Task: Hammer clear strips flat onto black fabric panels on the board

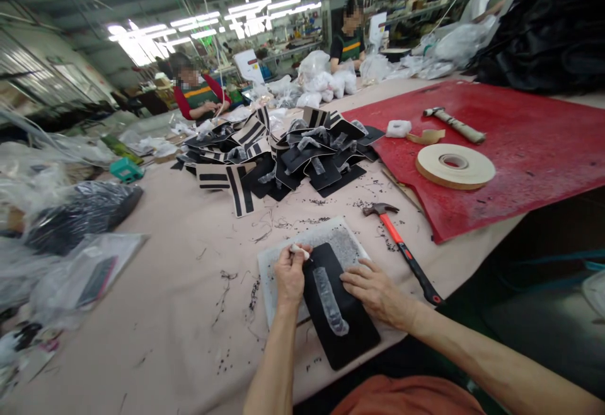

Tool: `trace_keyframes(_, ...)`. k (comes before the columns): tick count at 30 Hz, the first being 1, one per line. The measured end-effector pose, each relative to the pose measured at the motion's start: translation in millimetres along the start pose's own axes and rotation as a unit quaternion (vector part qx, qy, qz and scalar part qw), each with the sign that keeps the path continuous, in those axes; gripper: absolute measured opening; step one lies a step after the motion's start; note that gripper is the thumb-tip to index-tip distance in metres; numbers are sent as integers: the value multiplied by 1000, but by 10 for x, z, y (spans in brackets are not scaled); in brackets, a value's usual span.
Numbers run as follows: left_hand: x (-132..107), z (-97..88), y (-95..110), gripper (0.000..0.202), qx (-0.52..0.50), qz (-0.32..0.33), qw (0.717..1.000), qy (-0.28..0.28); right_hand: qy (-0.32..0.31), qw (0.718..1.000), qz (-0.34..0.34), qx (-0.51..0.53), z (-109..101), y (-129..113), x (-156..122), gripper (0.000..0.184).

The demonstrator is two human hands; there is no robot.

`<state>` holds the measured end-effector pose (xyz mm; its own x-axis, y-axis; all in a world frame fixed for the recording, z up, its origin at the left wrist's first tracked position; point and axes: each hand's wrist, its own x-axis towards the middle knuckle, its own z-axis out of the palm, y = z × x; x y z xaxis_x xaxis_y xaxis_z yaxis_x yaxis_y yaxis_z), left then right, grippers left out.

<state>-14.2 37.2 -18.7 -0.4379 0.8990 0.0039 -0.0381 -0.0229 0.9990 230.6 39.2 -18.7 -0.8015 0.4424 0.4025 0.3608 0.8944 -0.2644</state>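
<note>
A black rectangular panel (347, 314) lies in front of me, with a handle strip wrapped in clear plastic (329, 298) along its middle. Under its upper part is a pale, speckled board (343, 237). My left hand (289, 273) pinches a small white-handled tool (299, 250) at the panel's top left corner, where a dark, thin tip shows; its exact kind is unclear. Fingers stretched out, my right hand (378, 292) rests on the panel's right edge. To the right of the board lies a claw hammer (401, 248) with an orange and black handle.
A heap of black panels (293, 157) lies further back. On a red sheet (534, 150) at the right are a tape roll (456, 166) and another hammer (456, 124). Plastic-bagged items (80, 213) line the left side. Two people sit across the table; another is at far right.
</note>
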Motion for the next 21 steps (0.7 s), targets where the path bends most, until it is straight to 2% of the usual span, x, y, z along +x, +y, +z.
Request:
trace_keyframes(3, 13, 47, -64, 30, -2, -5, 1000, -14, -5, 1000, 15, 10, -6, -3, -18, 34)
trace_keyframes(7, -13, 15, -129, 29, -22, -6, 1000, -19, -1, 1000, 28, 13, 74, 20, -61, 34)
trace_keyframes(15, -38, 12, -13, 25, 58, 8, 998, -29, 10, 999, 32, 24, 169, 53, -93, 35)
trace_keyframes(18, -52, 19, 12, 23, 99, 27, 994, -30, -4, 999, 41, 29, 124, 26, -65, 35)
trace_keyframes(21, -68, 43, 15, 20, 130, 42, 990, -25, -42, 996, 59, 45, -35, 1, -26, 31)
